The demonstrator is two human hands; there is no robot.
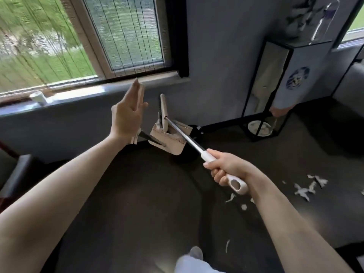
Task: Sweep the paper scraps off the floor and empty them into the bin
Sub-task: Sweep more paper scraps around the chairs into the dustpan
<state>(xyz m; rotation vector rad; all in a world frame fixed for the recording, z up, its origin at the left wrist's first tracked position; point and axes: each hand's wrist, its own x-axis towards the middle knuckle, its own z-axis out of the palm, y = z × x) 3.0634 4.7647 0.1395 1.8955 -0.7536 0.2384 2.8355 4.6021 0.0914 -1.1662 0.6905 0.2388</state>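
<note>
The paper scraps (302, 191) lie on the dark floor (137, 194) to your right, a loose scatter of white torn bits just beyond your right forearm. A few smaller ones trail back toward your foot (196, 253) at the bottom edge.

Your right hand (226, 170) is clamped round the white grip of the broom (185, 137), fingers curled under and thumb along the top, with the hanging-hole end of the grip sticking out behind your palm. The metal shaft runs up and away to the left, off the floor, to a beige head that sits at the dustpan (171, 140). The beige dustpan has a row of comb teeth along its edge and is tilted. You cannot tell whether it touches the floor.

Your left hand (126, 117) is raised with its fingers straight and together, thumb out to the side, laid flat against the dustpan's beige handle (140, 89), which shows past your fingertips and again below your wrist. No finger is wrapped round it. A dark rod runs from under your wrist down to the pan.

Behind these is a grey wall under a window (122, 36) with a pale sill (78, 93), and a small white cup (38, 97) stands on the ledge at the left. To the right, a black-framed glass stand (285, 75) rests on the floor against the wall, with a plate (259, 127) at its bottom.
</note>
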